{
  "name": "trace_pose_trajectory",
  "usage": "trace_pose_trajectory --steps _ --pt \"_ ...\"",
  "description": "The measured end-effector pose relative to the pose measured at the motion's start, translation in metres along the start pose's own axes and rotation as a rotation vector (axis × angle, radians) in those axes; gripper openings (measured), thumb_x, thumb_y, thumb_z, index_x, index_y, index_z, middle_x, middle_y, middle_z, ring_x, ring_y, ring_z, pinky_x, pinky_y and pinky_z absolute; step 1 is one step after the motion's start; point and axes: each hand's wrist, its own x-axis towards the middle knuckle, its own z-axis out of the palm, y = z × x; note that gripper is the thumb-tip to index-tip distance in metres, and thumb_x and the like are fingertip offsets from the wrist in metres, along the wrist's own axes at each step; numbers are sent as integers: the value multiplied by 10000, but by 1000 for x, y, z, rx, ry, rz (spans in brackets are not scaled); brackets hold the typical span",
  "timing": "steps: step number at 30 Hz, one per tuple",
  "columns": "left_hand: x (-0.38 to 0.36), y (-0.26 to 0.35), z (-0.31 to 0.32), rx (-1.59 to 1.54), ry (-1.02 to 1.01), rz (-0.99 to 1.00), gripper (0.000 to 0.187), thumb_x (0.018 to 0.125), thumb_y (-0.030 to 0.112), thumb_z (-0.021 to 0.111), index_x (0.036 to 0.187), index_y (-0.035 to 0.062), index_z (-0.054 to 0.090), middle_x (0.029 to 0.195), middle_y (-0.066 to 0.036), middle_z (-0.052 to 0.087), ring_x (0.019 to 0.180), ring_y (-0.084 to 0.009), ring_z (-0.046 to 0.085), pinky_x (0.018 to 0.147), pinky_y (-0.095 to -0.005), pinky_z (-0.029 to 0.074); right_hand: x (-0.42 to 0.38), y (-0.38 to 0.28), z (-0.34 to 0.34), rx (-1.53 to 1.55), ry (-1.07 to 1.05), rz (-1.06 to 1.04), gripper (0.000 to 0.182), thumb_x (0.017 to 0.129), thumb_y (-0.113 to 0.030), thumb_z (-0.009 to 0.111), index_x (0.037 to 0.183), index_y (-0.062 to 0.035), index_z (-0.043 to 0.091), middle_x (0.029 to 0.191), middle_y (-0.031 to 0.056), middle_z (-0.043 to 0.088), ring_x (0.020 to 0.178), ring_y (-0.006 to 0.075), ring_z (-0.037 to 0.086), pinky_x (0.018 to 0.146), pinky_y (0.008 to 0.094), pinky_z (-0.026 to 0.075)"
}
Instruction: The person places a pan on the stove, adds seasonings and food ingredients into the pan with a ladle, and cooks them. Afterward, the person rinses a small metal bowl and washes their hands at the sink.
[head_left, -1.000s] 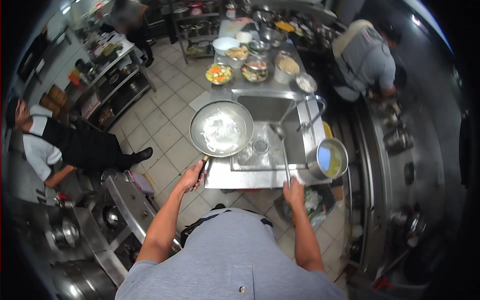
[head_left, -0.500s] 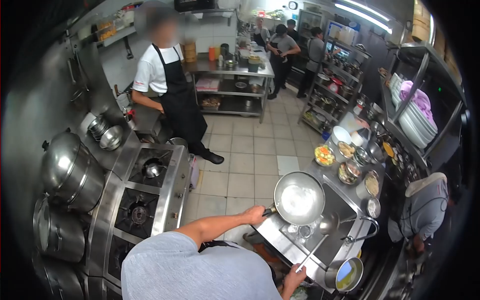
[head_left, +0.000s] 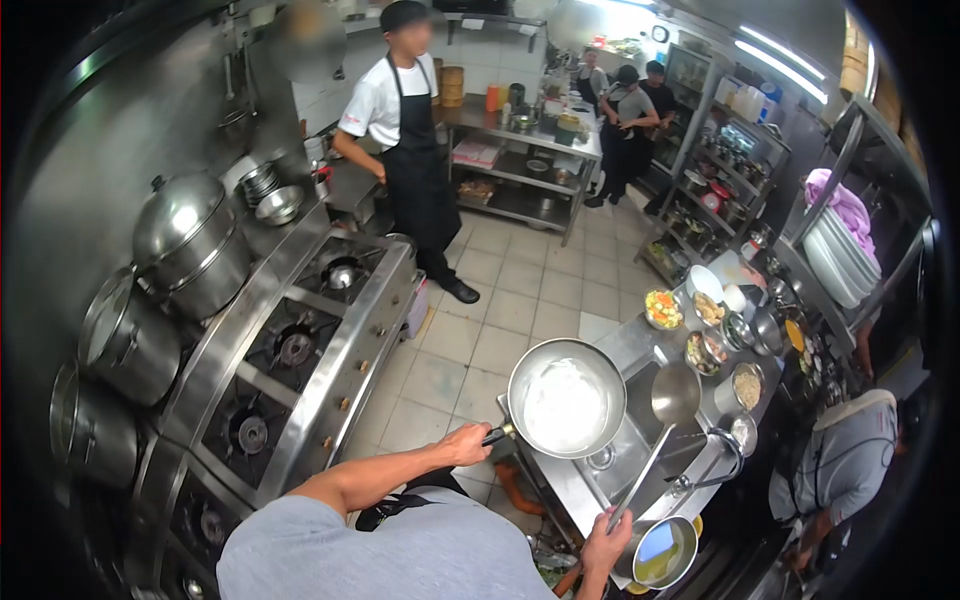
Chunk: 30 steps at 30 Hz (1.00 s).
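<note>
My left hand (head_left: 468, 444) is closed round the dark handle of a frying pan (head_left: 567, 398), which is held level over the left edge of the steel sink (head_left: 632, 440). Its inside is bright with glare. In my right hand (head_left: 606, 542) is the long handle of a ladle (head_left: 676, 392), whose round bowl overlaps the far part of the sink. Just right of that hand stands a pot (head_left: 678, 578) with yellowish liquid and a blue item in it. The sink's tap (head_left: 715, 462) rises to the right of the ladle.
Gas burners (head_left: 297, 346) run along the left, with big lidded pots (head_left: 185, 230) behind. Ahead, a person in a black apron (head_left: 420, 170) stands beside the stove. Bowls of cut vegetables (head_left: 663, 308) line the counter. Another person (head_left: 840, 450) bends at the right.
The view has swung left. The frying pan has shifted nearer my body, and the ladle's bowl has risen from low in the sink toward its far side.
</note>
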Motion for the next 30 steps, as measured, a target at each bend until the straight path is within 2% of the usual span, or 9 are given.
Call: trace_pose_trajectory --steps 2,4,7,11,13,17,21,23,30 --pt "-28 -5 16 -28 75 -36 321 852 193 606 1073 -38 575 854 -302 654 839 -465 646 770 -515 510 13 -16 0 2 -72 24 170 854 -100 581 968 19 541 822 126 559 754 245 550 704 387 455" --pt "-61 0 24 -60 91 -113 312 858 203 601 1063 -31 579 856 -280 657 827 -461 643 768 -518 501 24 -29 4 57 -100 -179 103 883 -57 556 968 -16 515 731 9 485 594 80 454 531 250 381" --pt "-109 -12 47 -115 201 -209 296 860 206 598 1051 -20 581 830 -252 658 797 -448 643 746 -522 495 28 -68 7 169 -271 3 109 878 -60 563 974 -11 545 762 40 507 644 120 470 578 286 387" --pt "-175 -20 57 -131 325 -294 291 853 203 608 1059 -2 590 777 -264 645 777 -433 648 734 -511 501 15 -113 23 287 -495 -11 100 929 -62 537 1022 -36 515 727 -12 460 549 41 397 460 224 291" --pt "-209 -20 60 -136 411 -333 300 856 205 612 1073 -1 594 774 -259 643 767 -439 641 734 -506 502 12 -109 34 429 -465 -162 85 975 -96 522 1026 -41 481 586 -41 425 388 41 381 338 213 298" --pt "-260 -42 78 -139 550 -446 307 862 209 619 1079 -7 601 810 -275 644 803 -450 636 740 -505 500 -7 -125 61 446 -438 -216 137 990 -148 543 1073 -73 463 629 -38 421 446 48 379 391 207 322" --pt "-303 -42 72 -218 496 -604 351 841 198 633 1111 -24 599 881 -277 661 855 -458 641 758 -500 512 3 -161 60 620 -840 185 117 997 -124 519 1071 -140 429 643 -31 406 434 50 340 373 208 271" --pt "-315 -67 92 -72 640 -521 344 839 225 647 1085 -13 617 882 -267 667 831 -453 648 735 -500 513 7 -177 58 594 -853 208 105 1000 -132 514 1056 -142 426 622 -40 388 402 42 312 346 219 247" --pt "-347 -64 88 -269 660 -781 340 820 244 687 1038 -9 624 867 -271 662 891 -443 639 807 -516 486 -6 -174 116 490 -744 -7 107 996 -155 525 978 -95 439 561 -36 398 373 57 348 332 240 286"
